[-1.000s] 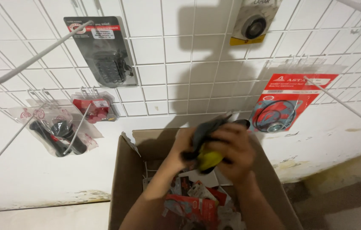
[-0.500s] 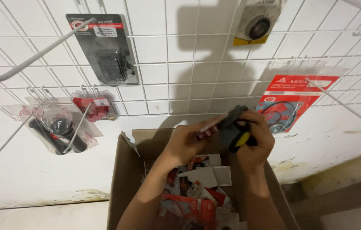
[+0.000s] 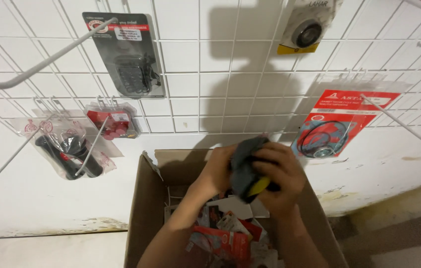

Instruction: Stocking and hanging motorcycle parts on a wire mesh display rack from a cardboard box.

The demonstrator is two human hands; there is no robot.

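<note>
A dark grey item with a yellow part [image 3: 251, 174] is held above the open cardboard box [image 3: 143, 208], in front of the white wire grid wall [image 3: 210, 74]. The right hand [image 3: 282, 179] clenches around it from the right side, and the left hand [image 3: 219, 171] grasps its left edge. Red and white packages [image 3: 223, 235] lie inside the box. A red packet with black rings [image 3: 337, 126] hangs just beside the hands.

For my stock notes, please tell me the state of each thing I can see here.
Left hand: gripping the packet.
Right hand: gripping the packet.
Grey and yellow packet: held above the box.
Cardboard box: open, holding packets.
Red packet: hanging on the grid.
</note>
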